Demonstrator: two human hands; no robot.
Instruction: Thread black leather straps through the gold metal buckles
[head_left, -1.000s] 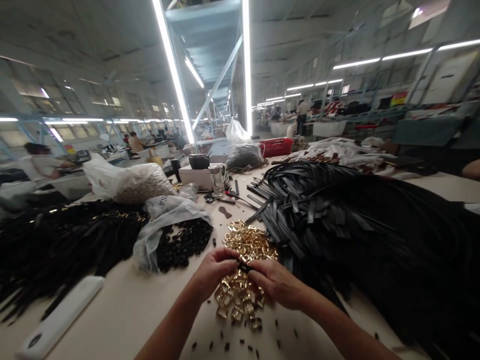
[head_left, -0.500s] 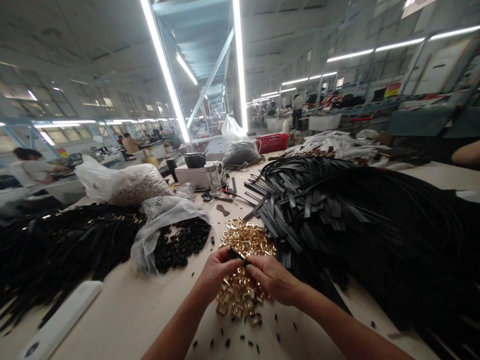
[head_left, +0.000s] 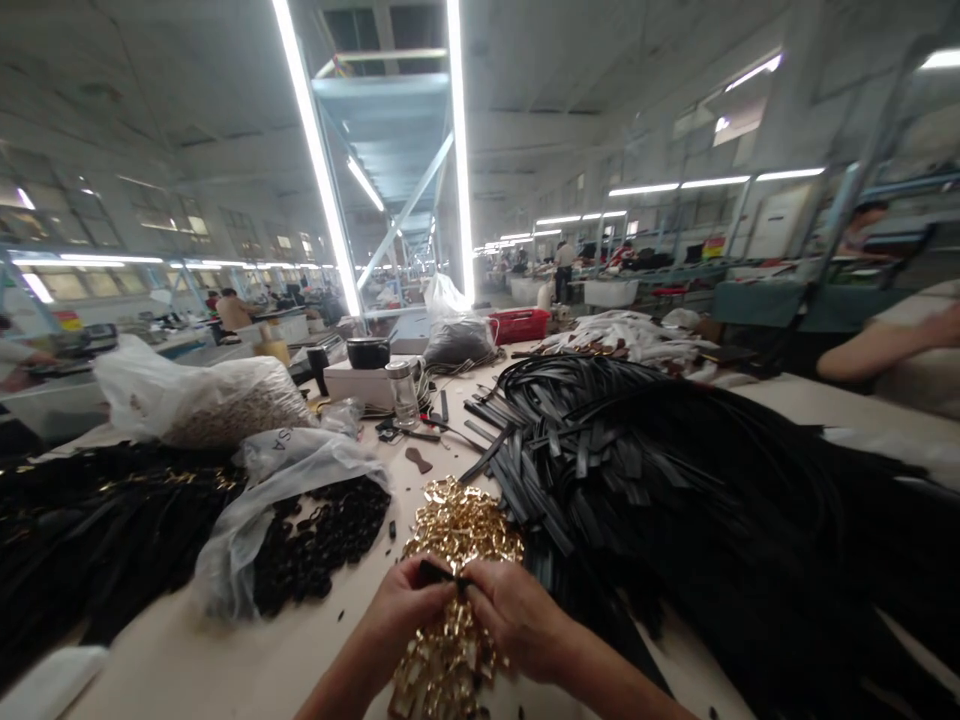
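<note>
Swung to the right since a moment ago, the wearer's view now sets the table (head_left: 180, 665) lower, and more of a person (head_left: 915, 350) has come in at the right edge. What I see at the centre of it all is a short black strip (head_left: 436, 573), held up just over a pile of gold buckles (head_left: 465, 525). The left hand (head_left: 405, 605) has it clamped between thumb and fingers, part of it showing above the thumb; the right hand (head_left: 514, 612) pinches its other end, so the two sets of fingertips come close together. Whether anything else is caught between them, I can't tell. Just right of the buckles sprawls a great heap of black straps (head_left: 600, 430), and to their left a clear bag (head_left: 225, 570) lies open with black loops (head_left: 322, 550) in it. Beyond the buckles there's a brown piece (head_left: 418, 460), waisted in the middle, then a glass jar (head_left: 403, 395) beside a pale box (head_left: 349, 385) with a dark bowl (head_left: 367, 352) on top. Farther back sits a red basket (head_left: 519, 325). Over on the left, a bulging plastic bag (head_left: 217, 400) stands behind another dark pile (head_left: 112, 530).
</note>
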